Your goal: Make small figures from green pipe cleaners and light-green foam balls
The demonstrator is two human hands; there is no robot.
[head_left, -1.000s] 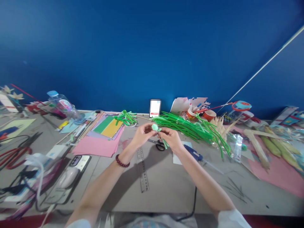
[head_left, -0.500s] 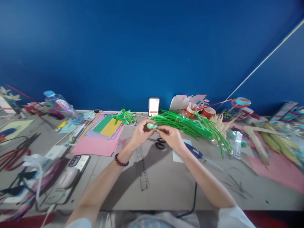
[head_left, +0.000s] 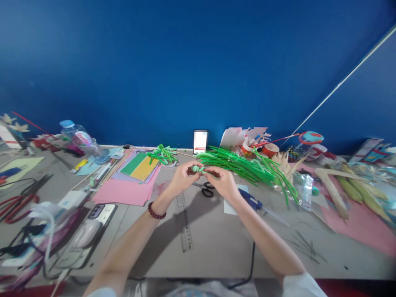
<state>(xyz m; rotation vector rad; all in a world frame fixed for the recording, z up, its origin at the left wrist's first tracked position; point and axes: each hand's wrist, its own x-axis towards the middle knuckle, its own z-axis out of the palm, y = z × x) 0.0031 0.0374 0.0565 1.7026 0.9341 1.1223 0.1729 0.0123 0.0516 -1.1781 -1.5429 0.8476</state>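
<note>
A small pale-green piece [head_left: 196, 168], lumpy and perhaps made of pipe cleaner, sits between my two hands above the middle of the table. My left hand [head_left: 182, 176] pinches its left side with thumb and fingers. From the other side, my right hand [head_left: 221, 180] closes its fingertips on the right end. My fingers hide much of its shape. Just below my hands lie black-handled scissors [head_left: 208, 189], partly covered. A clear ruler [head_left: 185, 225] rests on the table under my left wrist. Behind my right hand spreads a bundle of green pipe cleaners [head_left: 238, 163].
Left are coloured sheets [head_left: 123, 192], a green pipe-cleaner cluster [head_left: 165, 154], a plastic bottle [head_left: 81, 138] and a phone [head_left: 83, 239]. A lit phone [head_left: 200, 142] leans on the blue wall. Right are a blue glue gun [head_left: 250, 200], paper cups [head_left: 270, 150] and corn husks [head_left: 351, 185].
My left fingers have closed further over the pale-green piece, so less of it shows. My right fingertips stay at its right end. The whole view has shifted slightly.
</note>
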